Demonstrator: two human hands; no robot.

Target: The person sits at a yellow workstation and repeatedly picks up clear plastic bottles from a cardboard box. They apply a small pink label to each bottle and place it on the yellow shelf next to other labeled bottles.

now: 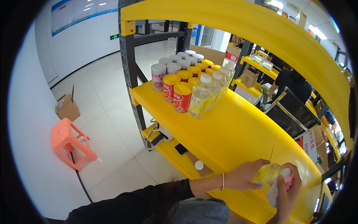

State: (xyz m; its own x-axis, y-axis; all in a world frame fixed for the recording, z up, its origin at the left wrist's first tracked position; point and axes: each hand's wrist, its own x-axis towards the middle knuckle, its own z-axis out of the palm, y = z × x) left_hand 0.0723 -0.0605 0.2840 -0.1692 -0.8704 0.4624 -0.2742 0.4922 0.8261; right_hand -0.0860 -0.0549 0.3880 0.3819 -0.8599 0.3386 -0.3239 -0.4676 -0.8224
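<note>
A yellow shelf [231, 130] over pale tiled floor fills my head view; my left hand [244, 174] closes its grip on a yellow-labelled bottle [266, 173], while my right hand [287, 192] grips a white cloth [274, 192] against it; I judge wiping underway; next, turning the bottle; cans [182, 97] stand well beyond.

On the yellow shelf [238, 127] before me stood red cans with yellow lids [182, 96] beside clear bottles [199, 96]. A phone [181, 149] and a white cap [199, 165] lay on the lower shelf. An orange stool [71, 143] and a cardboard box [67, 107] sat on the floor.
</note>
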